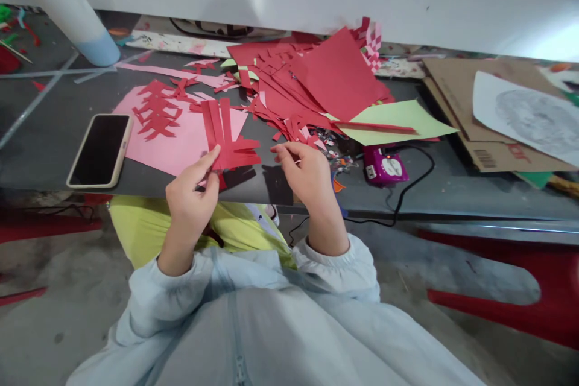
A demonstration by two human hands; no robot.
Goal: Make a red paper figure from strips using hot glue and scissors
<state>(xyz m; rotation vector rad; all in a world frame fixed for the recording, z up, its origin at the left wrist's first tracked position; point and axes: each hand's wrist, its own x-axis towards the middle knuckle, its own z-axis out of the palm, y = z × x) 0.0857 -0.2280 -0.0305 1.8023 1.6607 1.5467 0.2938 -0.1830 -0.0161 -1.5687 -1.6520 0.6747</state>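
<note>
My left hand [194,196] pinches a piece of red paper cut into strips [228,151] between thumb and fingers, above the table's front edge. Its strips fan out upward and to the right, and some cross near the thumb. Just right of it, apart from the paper, is my right hand [307,172]. Those fingers are curled with the tips together; whatever may be between them is too small to make out. Behind the left hand, a pink sheet [190,136] lies flat with a red paper cutout [158,110] on it.
A phone [100,151] and a bottle [75,18] are on the left. Red paper sheets and scraps [339,75] heap at the back, beside a light green sheet [407,120]. A purple box with a black cable [385,166], cardboard [452,96] and a drawing [525,111] are on the right.
</note>
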